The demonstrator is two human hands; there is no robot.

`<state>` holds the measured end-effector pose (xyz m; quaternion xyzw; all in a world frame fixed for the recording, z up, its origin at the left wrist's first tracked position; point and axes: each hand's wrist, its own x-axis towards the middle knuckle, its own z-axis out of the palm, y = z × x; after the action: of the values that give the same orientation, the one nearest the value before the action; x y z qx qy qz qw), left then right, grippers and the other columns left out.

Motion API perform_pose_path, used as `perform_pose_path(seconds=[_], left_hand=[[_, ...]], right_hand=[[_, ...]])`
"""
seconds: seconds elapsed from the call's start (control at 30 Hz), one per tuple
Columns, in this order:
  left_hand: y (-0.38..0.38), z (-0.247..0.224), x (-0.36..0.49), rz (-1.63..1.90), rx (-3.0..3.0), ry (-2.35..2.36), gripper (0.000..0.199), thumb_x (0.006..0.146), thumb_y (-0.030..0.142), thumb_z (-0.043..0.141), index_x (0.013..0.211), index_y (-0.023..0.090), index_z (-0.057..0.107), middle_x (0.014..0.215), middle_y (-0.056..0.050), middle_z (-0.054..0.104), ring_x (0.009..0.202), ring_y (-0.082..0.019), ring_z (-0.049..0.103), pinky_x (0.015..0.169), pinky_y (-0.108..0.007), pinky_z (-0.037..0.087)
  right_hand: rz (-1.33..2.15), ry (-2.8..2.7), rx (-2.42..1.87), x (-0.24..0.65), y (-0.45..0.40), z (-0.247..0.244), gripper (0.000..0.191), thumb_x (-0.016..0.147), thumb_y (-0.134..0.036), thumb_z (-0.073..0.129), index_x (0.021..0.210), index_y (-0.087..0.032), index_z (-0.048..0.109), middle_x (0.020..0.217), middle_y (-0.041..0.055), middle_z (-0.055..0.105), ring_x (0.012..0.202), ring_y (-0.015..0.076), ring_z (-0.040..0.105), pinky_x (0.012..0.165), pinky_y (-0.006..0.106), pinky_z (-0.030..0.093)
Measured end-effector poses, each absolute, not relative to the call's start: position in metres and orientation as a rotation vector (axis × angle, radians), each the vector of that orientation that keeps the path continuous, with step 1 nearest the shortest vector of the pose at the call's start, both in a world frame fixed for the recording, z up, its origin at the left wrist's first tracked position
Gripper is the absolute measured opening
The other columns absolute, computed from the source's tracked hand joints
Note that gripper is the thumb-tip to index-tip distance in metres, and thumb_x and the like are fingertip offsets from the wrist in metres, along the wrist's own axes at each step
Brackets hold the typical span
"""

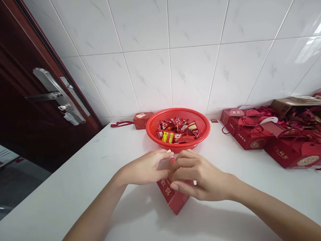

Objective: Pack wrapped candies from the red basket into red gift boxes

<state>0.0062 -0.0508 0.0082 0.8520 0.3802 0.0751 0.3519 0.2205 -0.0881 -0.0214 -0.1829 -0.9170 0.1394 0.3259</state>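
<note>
A small red gift box (176, 200) with gold characters stands on the white table, turned with one corner toward me. My left hand (148, 166) curls around its upper left side, and a bit of white shows by the thumb and fingers. From the right, my right hand (196, 173) bends its fingers over the top, the thumb against the near face. Both hands cover most of the box's upper part, so the flaps there are largely hidden. Just behind them stands a red plastic basket (152, 137) holding many wrapped candies (176, 128).
Several finished-looking red gift boxes (253, 135) with cords crowd the table's right side, beside an open brown carton (281, 105). A small red box (142, 120) and a dark red ribbon (121, 124) lie by the tiled wall. At left is a wooden door (19, 76).
</note>
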Motion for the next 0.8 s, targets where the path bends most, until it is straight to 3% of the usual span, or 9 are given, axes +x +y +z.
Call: perform_pose_path(seconds=[0.13, 0.2, 0.27, 0.37, 0.5, 0.67, 0.8], left_hand=[[-0.046, 0.009, 0.002, 0.13, 2.196, 0.996, 0.026, 0.083, 0.033, 0.06, 0.103, 0.019, 0.069, 0.105, -0.007, 0.071, 0.094, -0.026, 0.068, 0.072, -0.029, 0.051], [-0.043, 0.01, -0.005, 0.121, 2.175, 0.994, 0.046, 0.079, 0.033, 0.066, 0.124, 0.022, 0.068, 0.129, -0.009, 0.068, 0.118, -0.032, 0.064, 0.082, -0.031, 0.053], [-0.04, 0.009, -0.012, 0.08, 2.141, 0.962, 0.075, 0.074, 0.039, 0.075, 0.145, 0.027, 0.055, 0.154, -0.01, 0.052, 0.139, -0.035, 0.049, 0.095, -0.035, 0.052], [-0.037, 0.006, -0.02, -0.016, 2.146, 0.91, 0.109, 0.062, 0.052, 0.086, 0.157, 0.029, 0.039, 0.166, -0.011, 0.032, 0.151, -0.038, 0.031, 0.109, -0.041, 0.046], [-0.036, 0.001, -0.019, -0.061, 2.208, 0.918, 0.125, 0.052, 0.057, 0.092, 0.159, 0.026, 0.036, 0.165, -0.013, 0.034, 0.151, -0.043, 0.028, 0.118, -0.046, 0.035], [-0.029, -0.002, -0.013, -0.094, 2.074, 0.762, 0.12, 0.052, 0.044, 0.094, 0.156, 0.03, 0.037, 0.141, -0.006, 0.061, 0.127, -0.035, 0.059, 0.1, -0.037, 0.051], [-0.011, -0.013, -0.02, -0.112, 1.943, 0.76, 0.124, 0.052, 0.039, 0.094, 0.158, 0.031, 0.029, 0.145, -0.007, 0.058, 0.13, -0.034, 0.057, 0.097, -0.034, 0.052]], right_hand=[[0.154, -2.483, -0.729, 0.225, -0.091, -0.025, 0.033, 0.102, -0.028, 0.05, 0.074, -0.02, 0.065, 0.07, 0.0029, 0.065, 0.068, 0.017, 0.051, 0.072, 0.036, 0.044], [0.131, -2.484, -0.842, 0.234, -0.094, -0.025, 0.03, 0.101, -0.027, 0.052, 0.076, -0.02, 0.065, 0.077, 0.0044, 0.068, 0.071, 0.0177, 0.054, 0.075, 0.037, 0.045], [0.139, -2.465, -0.955, 0.244, -0.098, -0.024, 0.023, 0.099, -0.03, 0.056, 0.082, -0.02, 0.067, 0.087, 0.0066, 0.071, 0.078, 0.0199, 0.059, 0.077, 0.038, 0.046], [0.236, -2.442, -1.143, 0.256, -0.104, -0.021, 0.023, 0.093, -0.043, 0.067, 0.096, -0.021, 0.068, 0.097, 0.0082, 0.073, 0.085, 0.0237, 0.065, 0.077, 0.038, 0.05], [0.327, -2.486, -1.323, 0.262, -0.109, -0.02, 0.032, 0.079, -0.042, 0.083, 0.101, -0.024, 0.068, 0.102, 0.0079, 0.074, 0.087, 0.0265, 0.067, 0.078, 0.039, 0.052], [0.419, -2.529, -1.44, 0.26, -0.107, -0.019, 0.033, 0.079, -0.042, 0.082, 0.101, -0.023, 0.067, 0.096, 0.0055, 0.072, 0.08, 0.0257, 0.067, 0.074, 0.037, 0.051], [0.493, -2.559, -1.494, 0.257, -0.105, -0.018, 0.034, 0.084, -0.049, 0.077, 0.102, -0.023, 0.066, 0.096, 0.0041, 0.069, 0.076, 0.023, 0.064, 0.067, 0.034, 0.048]])
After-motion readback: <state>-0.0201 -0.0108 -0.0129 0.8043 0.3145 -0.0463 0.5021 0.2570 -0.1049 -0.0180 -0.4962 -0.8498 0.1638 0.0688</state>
